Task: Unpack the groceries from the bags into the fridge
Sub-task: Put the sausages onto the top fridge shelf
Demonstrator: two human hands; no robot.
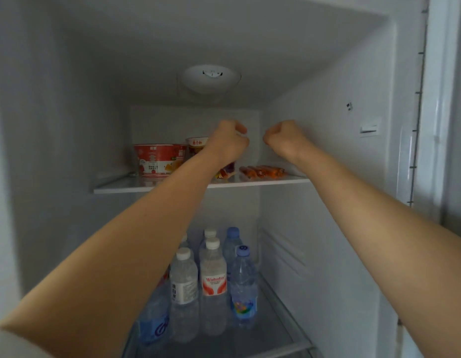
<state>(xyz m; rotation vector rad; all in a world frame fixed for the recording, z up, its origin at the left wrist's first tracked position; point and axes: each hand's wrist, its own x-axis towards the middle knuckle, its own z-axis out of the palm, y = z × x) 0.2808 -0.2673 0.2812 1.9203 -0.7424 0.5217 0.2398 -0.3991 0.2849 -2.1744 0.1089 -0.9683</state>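
Note:
I am looking into the open fridge. My left hand (pixel 229 140) and my right hand (pixel 283 136) are both raised over the top glass shelf (pixel 276 180), fingers curled into fists, a small gap between them. Nothing shows in either fist. On the shelf stand a red instant-noodle bowl (pixel 157 160) at the left and a smaller cup (pixel 197 144) behind it. A colourful snack pack (pixel 224 173) lies partly hidden under my left wrist. A pack of orange-red sausages (pixel 261 171) lies below my right hand.
Several water bottles stand on the lower shelf (pixel 276 329), among them a red-labelled one (pixel 214 275) and a blue-capped one (pixel 243 282). A round light fitting (pixel 210 76) sits in the ceiling. The fridge's right wall (pixel 327 140) is close to my right forearm.

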